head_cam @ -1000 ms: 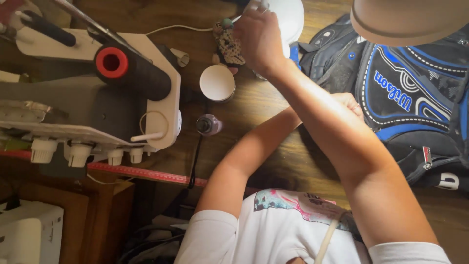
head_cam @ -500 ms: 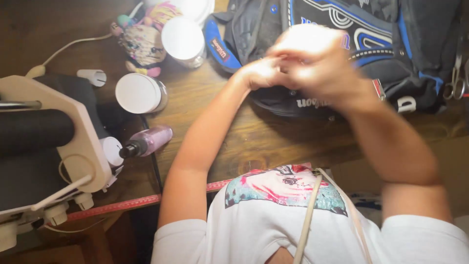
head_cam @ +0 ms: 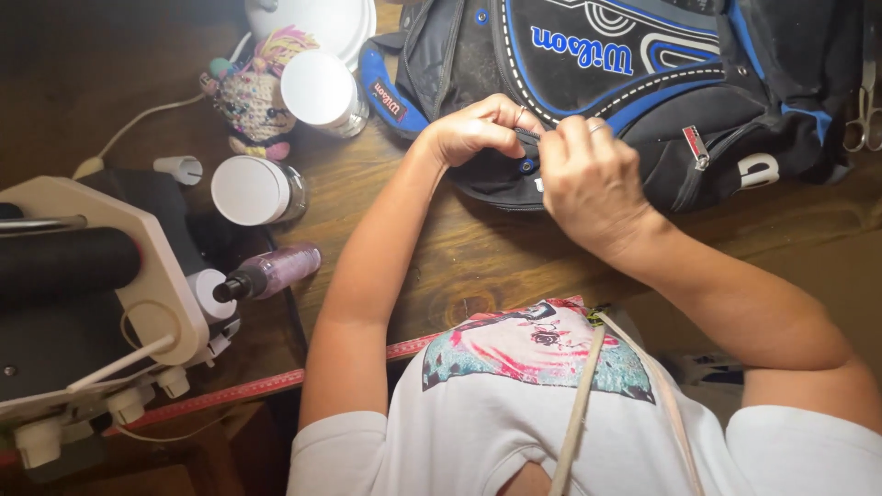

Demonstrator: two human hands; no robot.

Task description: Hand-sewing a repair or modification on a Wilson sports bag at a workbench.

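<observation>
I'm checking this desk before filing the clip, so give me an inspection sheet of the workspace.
Surface: wooden table, knotted grain.
Job's things: black and blue bag lying at the far edge.
Clutter: two white-lidded jars, crocheted doll, small purple bottle, red tape measure.
Hands: left hand and right hand both pinch the bag's lower edge.
Cables: white cord trailing behind the machine.
Surroundings: white and black machine to the left; scissors at the right edge.

White-lidded jars [head_cam: 250, 190], [head_cam: 322, 90] left; red bag label [head_cam: 696, 147].
</observation>
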